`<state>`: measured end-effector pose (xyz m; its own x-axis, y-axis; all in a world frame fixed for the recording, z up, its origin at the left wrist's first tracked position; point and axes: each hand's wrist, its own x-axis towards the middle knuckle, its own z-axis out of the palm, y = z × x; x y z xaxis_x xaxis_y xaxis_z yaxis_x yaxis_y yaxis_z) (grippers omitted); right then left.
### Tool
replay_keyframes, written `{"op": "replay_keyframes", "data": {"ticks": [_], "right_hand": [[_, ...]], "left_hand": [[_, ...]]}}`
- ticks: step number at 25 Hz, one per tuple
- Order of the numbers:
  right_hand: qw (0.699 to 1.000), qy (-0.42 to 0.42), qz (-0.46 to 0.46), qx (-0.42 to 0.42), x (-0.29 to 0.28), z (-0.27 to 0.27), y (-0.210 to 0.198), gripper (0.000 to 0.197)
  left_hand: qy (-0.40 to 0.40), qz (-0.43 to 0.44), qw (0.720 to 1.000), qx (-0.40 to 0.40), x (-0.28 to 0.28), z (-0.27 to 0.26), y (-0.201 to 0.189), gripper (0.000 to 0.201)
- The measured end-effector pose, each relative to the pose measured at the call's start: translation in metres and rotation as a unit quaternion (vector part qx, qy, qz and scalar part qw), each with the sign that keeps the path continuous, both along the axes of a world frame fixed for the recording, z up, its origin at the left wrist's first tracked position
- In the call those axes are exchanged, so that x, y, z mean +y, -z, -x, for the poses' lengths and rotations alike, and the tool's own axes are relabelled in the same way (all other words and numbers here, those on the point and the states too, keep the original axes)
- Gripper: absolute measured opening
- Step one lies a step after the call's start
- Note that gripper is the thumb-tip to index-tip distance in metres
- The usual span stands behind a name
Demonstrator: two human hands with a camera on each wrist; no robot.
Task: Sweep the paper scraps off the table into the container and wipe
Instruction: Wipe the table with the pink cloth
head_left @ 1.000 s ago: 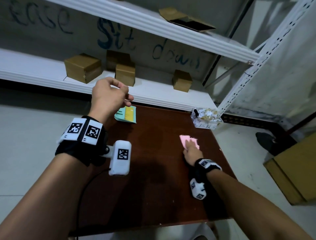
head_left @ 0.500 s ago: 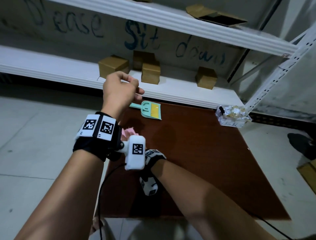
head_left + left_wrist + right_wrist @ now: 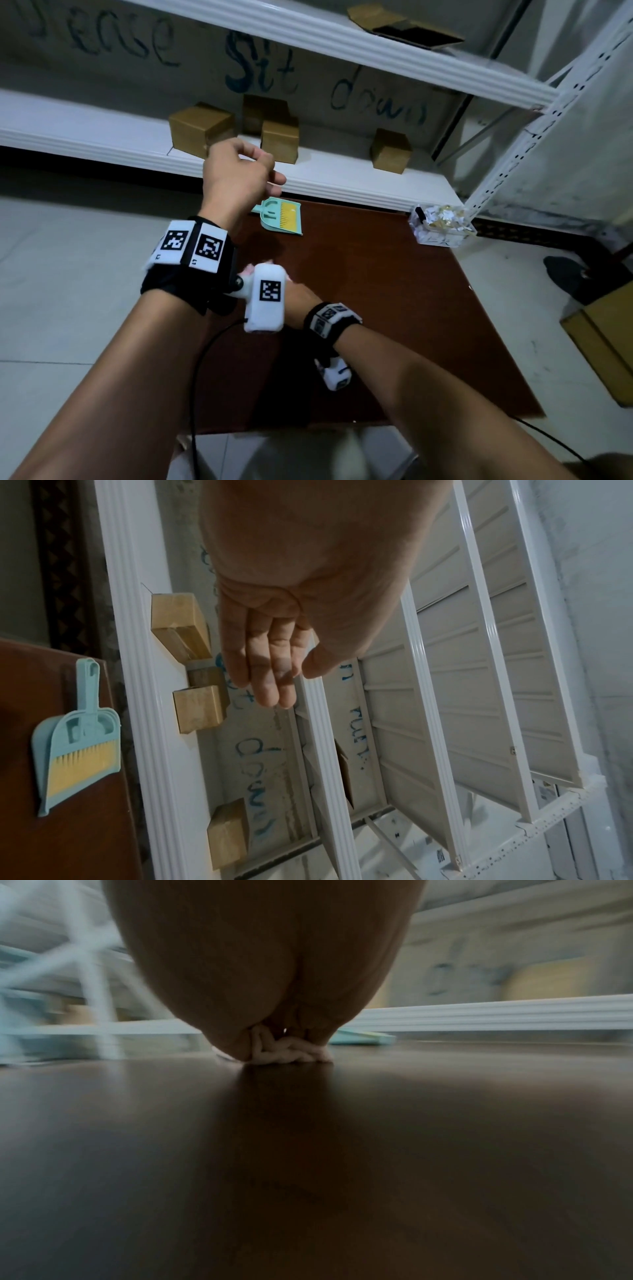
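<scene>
Right hand pressing down on a bunched-up pale pink cloth on the dark reddish-brown wooden table, near the left side of the tabletop. Mostly hiding behind the left wrist's white camera block in the head view, so only a sliver of cloth peeking out there. Gripping the cloth from above going by the right wrist view, fabric scrunched into folds under the palm, though exactly how the fingers are curling can't be made out, too dark and blurry.

Left hand hanging up in the air above the table's far left corner, holding nothing, fingers loosely relaxed and roughly straight, thumb sitting just beside them.

Lying flat at the far left of the table: a small teal plastic dustpan with a yellow-bristled brush nested in it, well apart from both hands.

Sitting on the far right corner: a clear plastic container already packed with crumpled white and yellowish paper scraps.

Standing behind the table: a white metal shelf rack with a few small brown cardboard boxes on it.
</scene>
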<state>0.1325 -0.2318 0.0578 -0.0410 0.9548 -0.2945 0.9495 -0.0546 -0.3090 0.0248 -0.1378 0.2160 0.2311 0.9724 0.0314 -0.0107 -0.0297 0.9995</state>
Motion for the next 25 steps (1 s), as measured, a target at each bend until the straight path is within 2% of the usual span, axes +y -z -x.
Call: {"op": "replay_keyframes", "data": {"ticks": [1,3,6,10,14,17,21,25], "right_hand": [[0.999,-0.003,-0.033,-0.019,-0.002,-0.024,0.014,0.062],[0.997,0.046,-0.052,-0.025,-0.009,-0.082,0.036,0.079],[0.986,0.138,-0.055,-0.076,-0.036,-0.178,0.057,0.088],[0.959,0.26,-0.038,-0.11,-0.08,-0.284,0.066,0.086],[0.91,0.392,-0.035,-0.131,-0.125,-0.354,0.071,0.073],[0.894,0.423,-0.008,-0.147,-0.147,-0.374,0.08,0.072],[0.881,0.437,0.003,-0.183,-0.161,-0.354,0.068,0.063],[0.866,0.452,0.039,-0.21,-0.18,-0.337,0.061,0.048]], "left_hand": [[0.006,-0.002,1.0,-0.003,-0.003,-0.004,-0.001,0.005],[0.011,-0.011,1.0,-0.002,-0.007,-0.013,0.0,0.005],[0.013,-0.023,0.999,0.019,-0.007,-0.025,0.004,0.006],[0.021,-0.02,0.999,0.032,-0.005,-0.039,0.009,0.007],[0.031,-0.035,0.997,0.062,-0.008,-0.053,0.014,0.009],[0.036,-0.029,0.997,0.057,-0.006,-0.06,0.015,0.01],[0.045,-0.03,0.997,0.051,-0.013,-0.068,0.015,0.015],[0.066,-0.03,0.996,0.045,-0.027,-0.075,0.013,0.005]]}}
